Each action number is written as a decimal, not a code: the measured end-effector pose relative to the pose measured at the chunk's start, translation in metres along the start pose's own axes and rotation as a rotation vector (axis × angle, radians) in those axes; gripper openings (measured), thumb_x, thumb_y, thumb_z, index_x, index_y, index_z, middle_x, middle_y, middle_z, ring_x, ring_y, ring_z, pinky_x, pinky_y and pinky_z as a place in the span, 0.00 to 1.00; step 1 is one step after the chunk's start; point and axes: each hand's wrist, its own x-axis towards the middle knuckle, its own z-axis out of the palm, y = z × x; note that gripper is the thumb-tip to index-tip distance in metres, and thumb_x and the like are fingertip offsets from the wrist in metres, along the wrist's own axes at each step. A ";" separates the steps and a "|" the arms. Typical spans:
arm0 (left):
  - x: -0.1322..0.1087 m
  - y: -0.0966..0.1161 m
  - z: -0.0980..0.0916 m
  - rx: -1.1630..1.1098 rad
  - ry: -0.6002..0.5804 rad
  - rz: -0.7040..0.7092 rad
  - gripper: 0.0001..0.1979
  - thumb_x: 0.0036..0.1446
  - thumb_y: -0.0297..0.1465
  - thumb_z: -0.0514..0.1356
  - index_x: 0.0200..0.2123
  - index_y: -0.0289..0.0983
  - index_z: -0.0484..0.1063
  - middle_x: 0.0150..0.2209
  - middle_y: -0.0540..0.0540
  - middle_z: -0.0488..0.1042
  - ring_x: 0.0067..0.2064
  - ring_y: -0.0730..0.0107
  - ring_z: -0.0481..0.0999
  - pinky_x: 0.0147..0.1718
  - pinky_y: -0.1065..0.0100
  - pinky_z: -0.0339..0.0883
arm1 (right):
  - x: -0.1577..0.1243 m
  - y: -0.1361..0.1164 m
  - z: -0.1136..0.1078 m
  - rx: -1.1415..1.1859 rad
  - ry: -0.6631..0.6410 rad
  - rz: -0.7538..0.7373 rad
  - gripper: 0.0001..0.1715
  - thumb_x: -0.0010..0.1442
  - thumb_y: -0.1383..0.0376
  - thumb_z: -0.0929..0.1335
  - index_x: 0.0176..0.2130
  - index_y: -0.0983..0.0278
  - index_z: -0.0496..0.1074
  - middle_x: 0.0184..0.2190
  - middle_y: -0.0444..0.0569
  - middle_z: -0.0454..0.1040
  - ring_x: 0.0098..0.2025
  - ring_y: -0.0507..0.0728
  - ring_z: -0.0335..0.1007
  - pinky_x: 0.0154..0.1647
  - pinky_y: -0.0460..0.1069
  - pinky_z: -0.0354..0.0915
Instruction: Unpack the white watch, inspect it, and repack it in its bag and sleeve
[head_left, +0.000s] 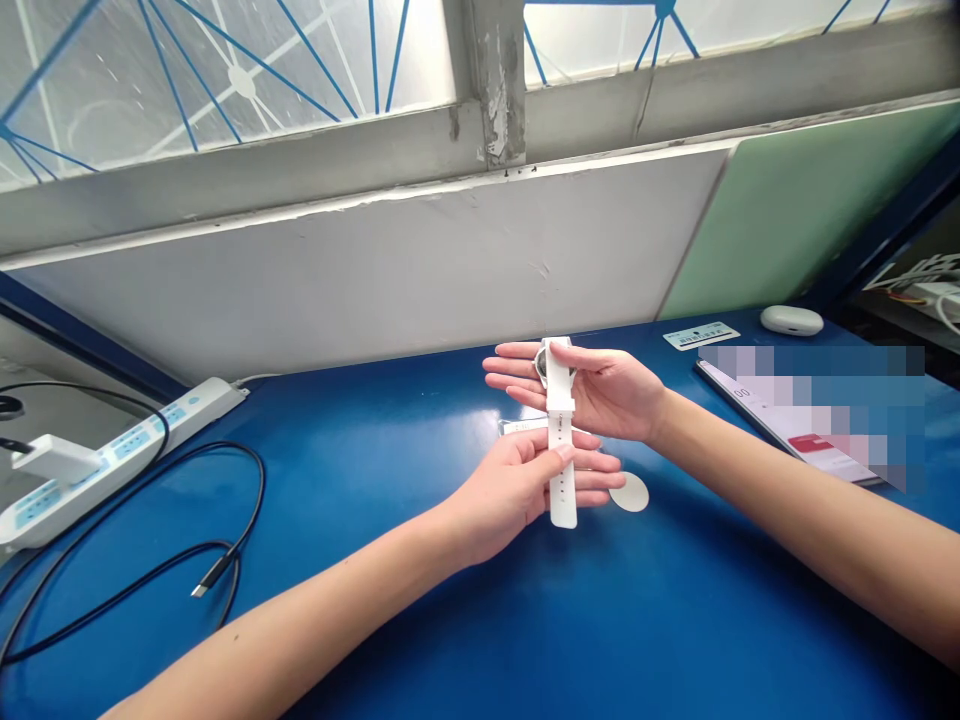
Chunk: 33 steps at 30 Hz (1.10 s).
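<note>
A white wristwatch (561, 390) is held above the blue table by both hands. My right hand (600, 388) has its thumb on the upper end of the strap, near the round watch case, with the fingers stretched out behind. Lower down, my left hand (525, 480) grips the strap's holed end between its thumb and the fingers beneath. The strap end hangs below that thumb. Part of the watch case is covered by the strap. A white round disc (631, 492) lies on the table just right of my left fingertips. Behind the hands, a small pale packet (517, 427) is partly hidden.
On the left lie a white power strip (127, 470) with a plugged-in charger (56, 460) and a looped black cable (259, 490). A notebook-like flat item (795, 415), partly blurred, a card (701, 335) and a white earbud case (791, 320) are at right. A wall panel (375, 270) stands behind.
</note>
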 end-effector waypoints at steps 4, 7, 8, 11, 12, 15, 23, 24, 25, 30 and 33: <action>-0.001 -0.001 -0.001 0.012 -0.002 -0.007 0.13 0.65 0.33 0.63 0.46 0.27 0.75 0.46 0.29 0.80 0.49 0.51 0.81 0.50 0.55 0.73 | -0.001 -0.003 -0.001 -0.005 -0.001 0.035 0.23 0.73 0.63 0.55 0.56 0.71 0.69 0.59 0.57 0.74 0.61 0.59 0.70 0.68 0.54 0.57; -0.001 0.000 -0.001 0.007 0.004 0.000 0.15 0.63 0.35 0.65 0.46 0.28 0.75 0.46 0.29 0.80 0.49 0.50 0.81 0.51 0.55 0.72 | -0.002 -0.004 -0.001 -0.016 0.002 0.047 0.24 0.73 0.62 0.55 0.57 0.71 0.68 0.57 0.58 0.76 0.60 0.59 0.72 0.67 0.56 0.58; -0.001 0.000 0.000 0.004 0.002 0.005 0.16 0.62 0.36 0.66 0.46 0.28 0.75 0.46 0.29 0.80 0.49 0.49 0.81 0.50 0.55 0.72 | -0.002 -0.005 0.000 -0.016 0.004 0.051 0.24 0.73 0.62 0.55 0.58 0.71 0.68 0.56 0.58 0.76 0.59 0.60 0.72 0.67 0.56 0.59; -0.001 0.001 0.001 -0.011 0.003 0.017 0.17 0.59 0.36 0.68 0.45 0.29 0.75 0.44 0.31 0.81 0.48 0.49 0.81 0.49 0.55 0.72 | -0.001 -0.005 0.001 -0.010 0.026 0.054 0.22 0.71 0.64 0.56 0.56 0.71 0.69 0.54 0.59 0.77 0.57 0.60 0.74 0.64 0.56 0.63; -0.002 0.002 0.001 -0.020 0.007 0.019 0.17 0.59 0.36 0.68 0.45 0.29 0.75 0.43 0.31 0.81 0.47 0.50 0.82 0.49 0.55 0.72 | -0.001 -0.005 0.001 -0.006 0.050 0.041 0.21 0.70 0.65 0.57 0.55 0.69 0.69 0.53 0.58 0.78 0.55 0.59 0.75 0.62 0.56 0.64; -0.002 0.001 0.000 -0.065 -0.010 0.024 0.18 0.61 0.39 0.64 0.45 0.30 0.75 0.42 0.32 0.81 0.45 0.51 0.82 0.48 0.56 0.72 | 0.002 -0.008 0.000 0.028 0.204 -0.083 0.16 0.67 0.69 0.60 0.49 0.63 0.71 0.42 0.51 0.80 0.41 0.53 0.78 0.51 0.50 0.71; -0.004 -0.001 -0.006 -0.127 -0.053 -0.001 0.24 0.62 0.43 0.58 0.52 0.30 0.71 0.44 0.32 0.81 0.47 0.49 0.82 0.49 0.56 0.70 | 0.005 -0.022 -0.013 0.070 0.434 -0.308 0.20 0.60 0.59 0.61 0.44 0.66 0.73 0.27 0.47 0.65 0.24 0.55 0.60 0.30 0.52 0.70; -0.003 -0.001 -0.005 -0.121 -0.037 0.006 0.24 0.63 0.42 0.58 0.55 0.30 0.69 0.45 0.32 0.81 0.47 0.49 0.82 0.49 0.56 0.70 | 0.005 -0.022 -0.014 0.051 0.426 -0.308 0.19 0.58 0.60 0.61 0.44 0.66 0.73 0.27 0.47 0.65 0.25 0.55 0.60 0.31 0.53 0.70; -0.003 0.000 -0.005 -0.115 -0.018 0.013 0.24 0.64 0.40 0.58 0.57 0.31 0.67 0.46 0.31 0.80 0.47 0.50 0.82 0.48 0.56 0.71 | 0.005 -0.022 -0.014 0.034 0.419 -0.300 0.18 0.58 0.62 0.62 0.44 0.65 0.74 0.27 0.47 0.65 0.25 0.55 0.61 0.33 0.53 0.70; 0.002 0.008 -0.005 -0.098 0.099 0.089 0.18 0.65 0.29 0.58 0.56 0.29 0.67 0.54 0.29 0.75 0.50 0.49 0.81 0.51 0.53 0.71 | 0.007 -0.015 -0.009 -0.085 0.392 -0.254 0.10 0.61 0.66 0.68 0.42 0.64 0.77 0.29 0.45 0.70 0.33 0.53 0.68 0.37 0.48 0.68; 0.004 0.014 -0.009 -0.100 0.146 0.154 0.12 0.64 0.26 0.59 0.50 0.29 0.72 0.55 0.31 0.75 0.57 0.48 0.76 0.57 0.53 0.68 | 0.007 -0.009 -0.006 -0.299 0.339 -0.282 0.10 0.58 0.62 0.74 0.41 0.63 0.79 0.32 0.45 0.75 0.36 0.53 0.71 0.42 0.49 0.67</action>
